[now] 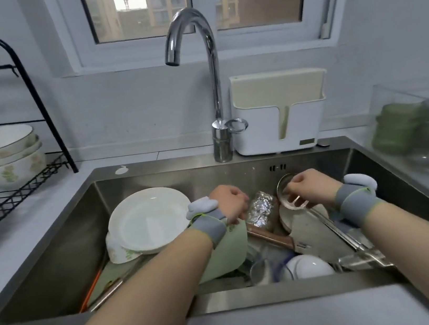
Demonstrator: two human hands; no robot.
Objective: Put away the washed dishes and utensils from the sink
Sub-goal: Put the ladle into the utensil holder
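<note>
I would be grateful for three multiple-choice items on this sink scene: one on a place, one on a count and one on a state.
1. Where does the white plate lie?
A. On the windowsill
B. In the left half of the sink
C. On the floor

2. How many bowls are stacked on the rack?
A. One
B. Five
C. Three

3. What is the right hand doing?
A. Pinching the ladle
B. Hanging idle
C. Turning the tap

Answers:
1. B. The plate sits inside the sink's walls, on the left side.
2. C. Three nested rims show.
3. A. The fingers curl round the rim of the ladle's cup.
</note>
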